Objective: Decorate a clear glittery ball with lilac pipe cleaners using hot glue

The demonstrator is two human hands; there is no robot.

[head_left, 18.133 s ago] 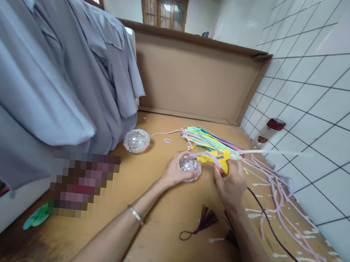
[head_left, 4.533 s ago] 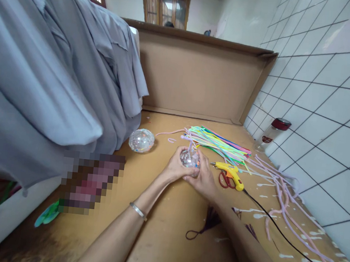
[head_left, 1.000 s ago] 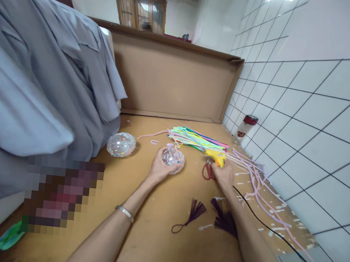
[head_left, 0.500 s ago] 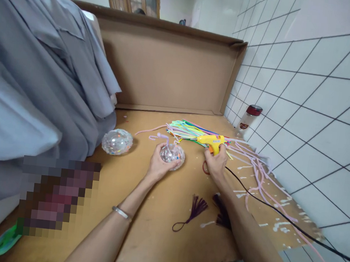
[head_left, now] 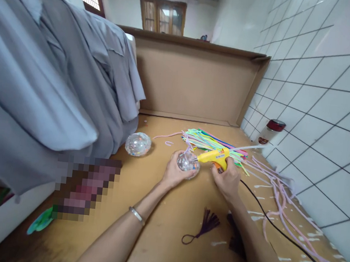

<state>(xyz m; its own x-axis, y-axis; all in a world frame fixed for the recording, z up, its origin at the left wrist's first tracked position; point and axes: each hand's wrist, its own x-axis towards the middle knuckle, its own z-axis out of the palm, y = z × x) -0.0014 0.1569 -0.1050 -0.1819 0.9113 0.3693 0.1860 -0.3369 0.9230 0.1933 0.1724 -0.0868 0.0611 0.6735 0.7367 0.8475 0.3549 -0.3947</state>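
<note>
My left hand [head_left: 175,169] holds a clear faceted bowl [head_left: 192,170] around its left side, with small coloured specks in it and a lilac pipe cleaner piece at its rim. In my right hand [head_left: 226,178] is a yellow glue gun [head_left: 212,156], its nozzle pointing left and reaching over the bowl. Whether the nozzle touches the bowl I cannot tell. Another clear bowl [head_left: 138,144] stands on the table to the left. Behind the glue gun lies a bundle of coloured pipe cleaners [head_left: 205,139].
A dark tassel [head_left: 208,223] lies near the front, another partly under my right forearm. A black cord crosses the right side by loose pink pipe cleaners [head_left: 280,200]. A lidded jar [head_left: 271,132] stands by the tiled wall; grey cloth [head_left: 58,77] hangs at left.
The glue gun's nozzle has moved over the held bowl. A lilac piece that stuck out left of the bowl now appears closer to its rim. The whole view has shifted.
</note>
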